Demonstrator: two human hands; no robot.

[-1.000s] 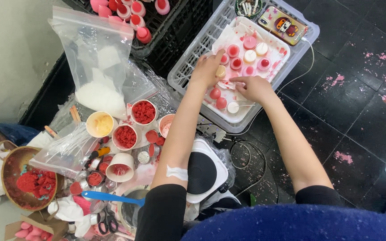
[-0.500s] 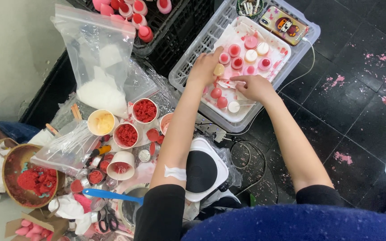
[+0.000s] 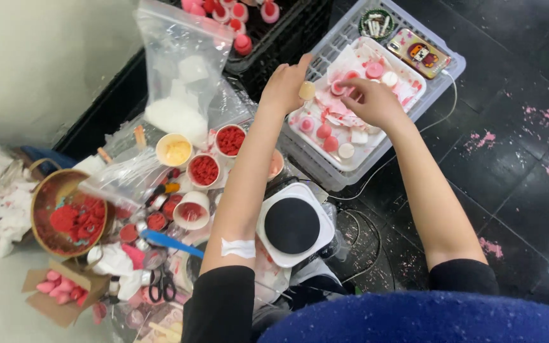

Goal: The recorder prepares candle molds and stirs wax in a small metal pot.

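The left hand (image 3: 285, 86) pinches a small tan disc (image 3: 307, 90) in its fingers over the white tray (image 3: 414, 89). The right hand (image 3: 372, 101) hovers just beside it, fingers curled, perhaps gripping something unseen. A level, gentle hold seems wisest.

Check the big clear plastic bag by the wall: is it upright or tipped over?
Upright. The clear plastic bag stands with its mouth upward, and white powder settled at its bottom.

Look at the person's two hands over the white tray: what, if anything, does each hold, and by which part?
The left hand pinches a small round cream-coloured piece by its edge between the fingertips. The right hand reaches into the white tray; whether it holds anything cannot be told.
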